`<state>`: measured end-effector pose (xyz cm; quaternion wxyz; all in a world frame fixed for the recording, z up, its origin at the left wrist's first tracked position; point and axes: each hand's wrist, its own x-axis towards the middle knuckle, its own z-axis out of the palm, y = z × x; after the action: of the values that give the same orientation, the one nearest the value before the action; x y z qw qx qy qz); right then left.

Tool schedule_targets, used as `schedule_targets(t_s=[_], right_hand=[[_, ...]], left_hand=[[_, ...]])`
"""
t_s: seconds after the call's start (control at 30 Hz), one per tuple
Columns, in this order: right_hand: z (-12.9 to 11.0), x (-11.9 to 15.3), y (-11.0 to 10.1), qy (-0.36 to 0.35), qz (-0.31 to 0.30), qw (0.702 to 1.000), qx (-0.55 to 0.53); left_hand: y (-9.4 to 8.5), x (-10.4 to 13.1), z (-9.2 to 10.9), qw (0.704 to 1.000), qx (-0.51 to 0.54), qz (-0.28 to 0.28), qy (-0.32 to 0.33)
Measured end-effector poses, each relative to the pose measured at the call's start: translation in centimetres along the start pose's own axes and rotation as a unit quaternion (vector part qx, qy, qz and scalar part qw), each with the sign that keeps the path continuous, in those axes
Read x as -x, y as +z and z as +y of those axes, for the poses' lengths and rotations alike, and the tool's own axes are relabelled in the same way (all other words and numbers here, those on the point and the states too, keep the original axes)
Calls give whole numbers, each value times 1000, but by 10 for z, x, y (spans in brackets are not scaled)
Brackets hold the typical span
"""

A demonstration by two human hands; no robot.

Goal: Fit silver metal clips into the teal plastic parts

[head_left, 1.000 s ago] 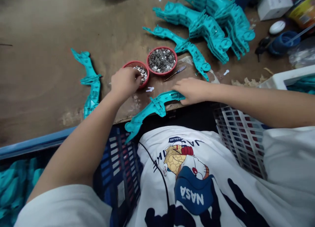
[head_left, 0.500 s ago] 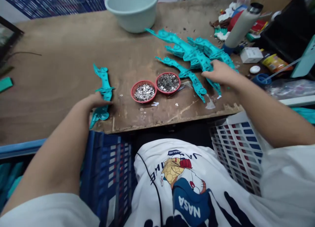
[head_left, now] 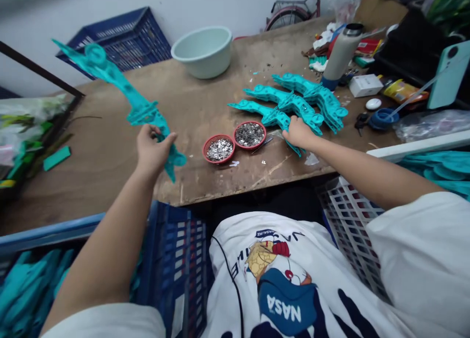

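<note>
My left hand [head_left: 151, 149] is closed around the lower part of a long teal plastic piece [head_left: 127, 89], which is held tilted above the table with its long end toward the far left. My right hand [head_left: 300, 133] has its fingers closed on the near end of another teal plastic piece [head_left: 253, 106] lying on the table. Beside it is a stack of similar teal pieces [head_left: 332, 105]. Two red baskets of small metal clips, the left one [head_left: 219, 149] and the right one [head_left: 250, 135], stand between my hands. The right fingertips are partly hidden.
A pale green basin [head_left: 202, 54] stands at the back of the wooden table [head_left: 176, 103]. To the right are a bottle [head_left: 340, 56], a white box [head_left: 365, 85] and a phone [head_left: 448, 76]. Blue crate [head_left: 172, 259] and white crate [head_left: 352, 220] flank my lap.
My left hand has lifted its teal piece off the table and tilted it. My right hand has shifted left from the stacked pieces onto the nearest one. The view has tilted up.
</note>
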<state>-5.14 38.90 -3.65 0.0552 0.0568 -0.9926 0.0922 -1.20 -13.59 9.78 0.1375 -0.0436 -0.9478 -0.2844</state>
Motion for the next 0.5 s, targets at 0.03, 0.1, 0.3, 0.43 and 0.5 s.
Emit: schedule_targets(t_s=[0.03, 0.1, 0.3, 0.43, 0.5], right_hand=[[-6, 3, -2, 18, -3, 1000, 6], [-17, 10, -7, 33, -15, 999, 8], [-43, 21, -33, 75, -100, 992, 9], [-62, 30, -63, 51, -106, 993, 19], [-77, 42, -77, -13, -89, 996, -17]], left_hand=[[5, 11, 12, 999, 18, 30, -14], [18, 36, 38, 997, 53, 54, -32], [60, 101, 119, 973, 213, 56, -65], [72, 125, 155, 968, 236, 62, -61], [77, 133, 169, 965, 242, 74, -68]])
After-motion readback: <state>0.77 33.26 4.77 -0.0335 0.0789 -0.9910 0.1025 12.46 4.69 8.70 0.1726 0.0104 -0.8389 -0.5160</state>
